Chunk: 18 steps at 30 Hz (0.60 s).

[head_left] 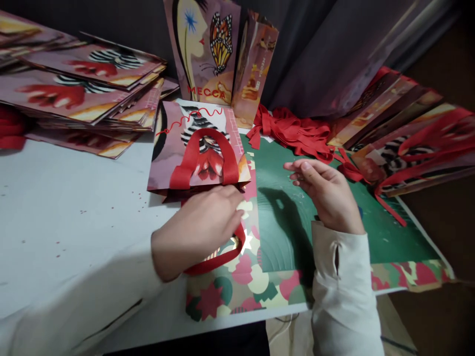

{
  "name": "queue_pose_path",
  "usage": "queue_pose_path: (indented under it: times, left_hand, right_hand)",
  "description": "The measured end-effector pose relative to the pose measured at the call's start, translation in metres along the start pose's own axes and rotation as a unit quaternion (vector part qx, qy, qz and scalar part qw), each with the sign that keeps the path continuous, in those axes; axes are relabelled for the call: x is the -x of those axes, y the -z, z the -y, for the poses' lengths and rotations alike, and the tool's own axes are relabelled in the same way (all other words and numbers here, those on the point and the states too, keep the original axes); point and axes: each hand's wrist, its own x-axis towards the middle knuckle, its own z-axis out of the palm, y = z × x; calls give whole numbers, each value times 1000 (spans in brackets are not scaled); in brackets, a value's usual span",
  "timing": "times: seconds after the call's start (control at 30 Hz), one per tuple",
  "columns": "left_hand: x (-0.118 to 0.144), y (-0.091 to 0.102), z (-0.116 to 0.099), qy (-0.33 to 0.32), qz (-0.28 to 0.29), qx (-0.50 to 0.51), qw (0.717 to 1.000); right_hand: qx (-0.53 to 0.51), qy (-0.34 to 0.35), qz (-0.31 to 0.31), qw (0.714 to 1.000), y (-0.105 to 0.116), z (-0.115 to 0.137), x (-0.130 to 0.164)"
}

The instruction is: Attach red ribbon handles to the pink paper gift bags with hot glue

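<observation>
A flat printed paper gift bag (178, 148) with red ribbon handles lies on the white table (67, 217), its open edge toward me. My left hand (202, 225) rests on that near edge, fingers curled over the bag's lower red ribbon handle (215, 262), which loops out under my palm. The upper handle (208, 160) arches over the bag's face. My right hand (326, 193) hovers over the green mat (386, 232), fingers loosely apart and holding nothing, near a pile of red ribbons (293, 131).
Stacks of flat printed bags (85, 84) fill the back left. An upright bag with a butterfly print (208, 49) stands at the back. More finished bags (408, 138) fan out at the right. Patterned paper (245, 287) lies under the mat.
</observation>
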Motion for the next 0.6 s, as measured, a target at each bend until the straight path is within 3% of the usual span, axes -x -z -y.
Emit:
queue_pose_path:
  times: [0.1,0.2,0.37,0.47,0.6]
  left_hand:
    - [-14,5,-21,-28,-79,178,980]
    - [-50,0,-30,-21,-129,272,953]
    - [-113,-15,-24,-82,36,482,872]
    - [-126,-15,-21,-39,61,433,898]
    - [-126,-3,-22,29,23,364,930]
  right_hand:
    - [-37,-16,27,999,2,4,2]
    - [-70,-20,45,996,4,6,3]
    - [-77,-11,64,995,8,5,1]
    - [-36,10,1,999,9,2,-4]
    - [45,62,-80,994,11,-5,-9]
